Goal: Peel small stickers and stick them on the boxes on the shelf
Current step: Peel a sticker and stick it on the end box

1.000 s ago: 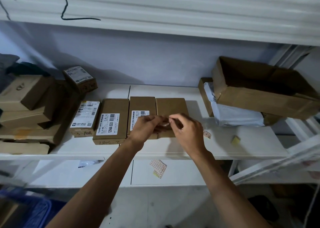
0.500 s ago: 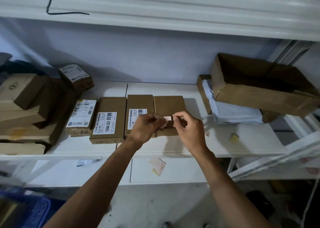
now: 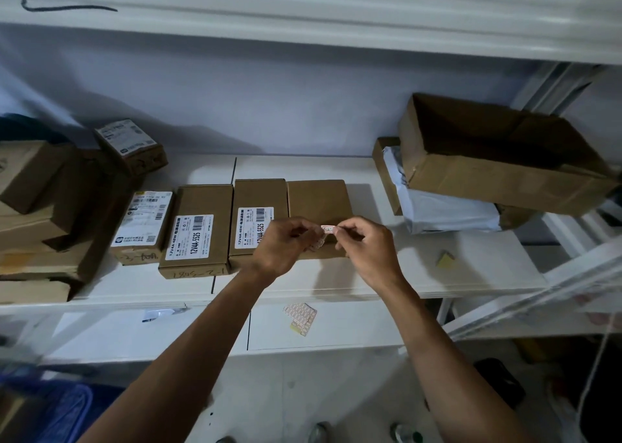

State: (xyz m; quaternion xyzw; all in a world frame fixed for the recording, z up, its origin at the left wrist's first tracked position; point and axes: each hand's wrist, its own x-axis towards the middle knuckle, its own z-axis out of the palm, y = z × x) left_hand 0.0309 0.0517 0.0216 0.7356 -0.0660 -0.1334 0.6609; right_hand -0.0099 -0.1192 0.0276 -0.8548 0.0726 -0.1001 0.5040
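Several small brown boxes lie in a row on the white shelf [image 3: 336,170]. The rightmost one, a plain box [image 3: 318,200], has no label; the box [image 3: 259,193] to its left carries a white barcode label. My left hand [image 3: 284,245] and my right hand [image 3: 365,244] meet just above the plain box's front edge. Between their fingertips is a small white and red sticker [image 3: 327,229]. A scrap of sticker backing [image 3: 318,242] hangs from my left fingers.
A sticker sheet [image 3: 300,318] lies on the lower shelf. A small yellow scrap [image 3: 445,259] sits at right. An open cardboard carton [image 3: 498,160] rests on a white bag [image 3: 447,210]. Stacked brown boxes [image 3: 37,207] fill the left end.
The two hands have drawn slightly apart and the small sticker now shows clearly between the fingertips, lifted a little over the plain box. The camera view has shifted slightly.
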